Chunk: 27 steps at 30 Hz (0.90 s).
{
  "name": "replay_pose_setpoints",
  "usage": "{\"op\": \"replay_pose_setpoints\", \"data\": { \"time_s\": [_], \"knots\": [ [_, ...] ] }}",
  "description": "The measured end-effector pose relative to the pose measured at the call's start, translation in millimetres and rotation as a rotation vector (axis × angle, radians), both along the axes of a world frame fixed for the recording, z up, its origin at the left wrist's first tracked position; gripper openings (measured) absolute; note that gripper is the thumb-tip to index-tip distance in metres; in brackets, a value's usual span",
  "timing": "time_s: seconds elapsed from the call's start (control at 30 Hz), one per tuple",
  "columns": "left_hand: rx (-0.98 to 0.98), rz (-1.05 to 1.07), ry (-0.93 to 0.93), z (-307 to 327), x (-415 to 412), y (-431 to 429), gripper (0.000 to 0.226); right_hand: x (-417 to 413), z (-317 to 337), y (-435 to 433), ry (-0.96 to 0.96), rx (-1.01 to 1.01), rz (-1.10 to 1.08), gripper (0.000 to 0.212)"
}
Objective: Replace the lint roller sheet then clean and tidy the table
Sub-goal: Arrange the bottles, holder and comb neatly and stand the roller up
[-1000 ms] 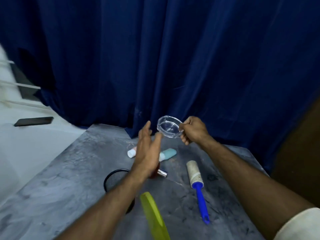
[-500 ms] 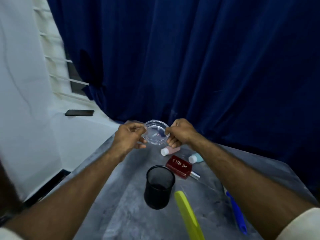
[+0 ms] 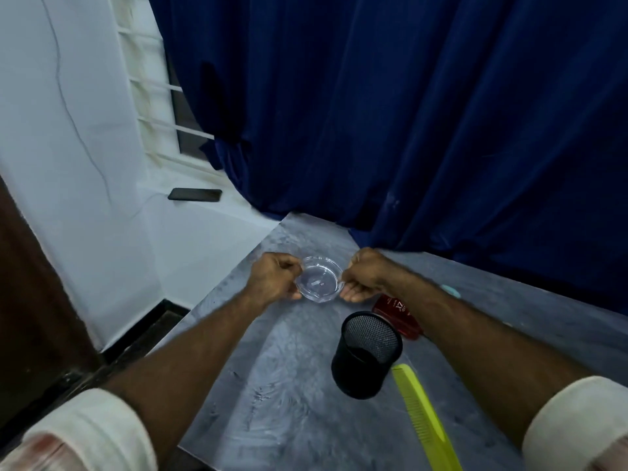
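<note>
A clear round glass dish (image 3: pixel 319 282) is held low over the far left part of the grey marbled table (image 3: pixel 272 385). My left hand (image 3: pixel 275 280) grips its left rim and my right hand (image 3: pixel 365 278) grips its right rim. Whether the dish touches the table I cannot tell. A black mesh cup (image 3: pixel 368 353) stands upright just right of centre. A yellow-green comb (image 3: pixel 424 419) lies beside it toward the front. A red flat bottle (image 3: pixel 396 312) lies behind the cup, partly under my right forearm. The lint roller is out of view.
A blue curtain (image 3: pixel 407 113) hangs along the table's far edge. A dark phone (image 3: pixel 194 194) lies on the white ledge at the left. The table's left edge drops to a dark floor (image 3: pixel 136 338). A teal bottle tip (image 3: pixel 452 291) shows past my right arm.
My left hand rose to take the dish's left rim, joining the right. Both hands then lowered the dish toward the table's far left while my view swung left.
</note>
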<state>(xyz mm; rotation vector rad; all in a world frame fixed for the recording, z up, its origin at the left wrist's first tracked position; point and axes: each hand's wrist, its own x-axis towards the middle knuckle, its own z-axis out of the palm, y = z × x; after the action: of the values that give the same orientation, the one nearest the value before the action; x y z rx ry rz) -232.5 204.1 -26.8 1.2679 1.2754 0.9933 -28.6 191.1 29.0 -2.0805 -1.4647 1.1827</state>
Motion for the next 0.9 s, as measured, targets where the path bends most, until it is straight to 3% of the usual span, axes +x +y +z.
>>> {"op": "replay_pose_setpoints", "data": {
  "time_s": [0.1,0.2,0.33,0.53,0.67,0.77,0.83,0.9],
  "knots": [
    [-0.003,-0.014,0.071,-9,8,9,0.012,6,-9,5,-0.014,-0.006,-0.025,0.014],
    [-0.003,0.000,0.105,-14,15,15,0.011,14,-21,13,0.000,0.007,-0.057,0.030],
    [0.020,0.023,0.175,-24,18,24,0.010,17,-31,19,0.009,0.014,-0.082,0.030],
    [0.150,-0.008,0.443,-43,15,44,0.017,15,-36,24,-0.005,0.013,-0.079,0.032],
    [0.117,-0.019,0.396,-42,18,46,0.027,13,-35,18,-0.081,0.099,-0.088,0.023],
    [0.125,-0.019,0.367,-24,15,28,0.011,14,-25,1,-0.062,0.179,-0.093,0.013],
    [0.199,-0.002,0.333,-12,6,-1,0.026,20,-15,-21,-0.049,0.309,-0.120,0.018],
    [0.254,-0.084,0.162,-7,-5,-44,0.042,30,-7,-54,0.030,0.450,-0.220,0.022]
  ]
}}
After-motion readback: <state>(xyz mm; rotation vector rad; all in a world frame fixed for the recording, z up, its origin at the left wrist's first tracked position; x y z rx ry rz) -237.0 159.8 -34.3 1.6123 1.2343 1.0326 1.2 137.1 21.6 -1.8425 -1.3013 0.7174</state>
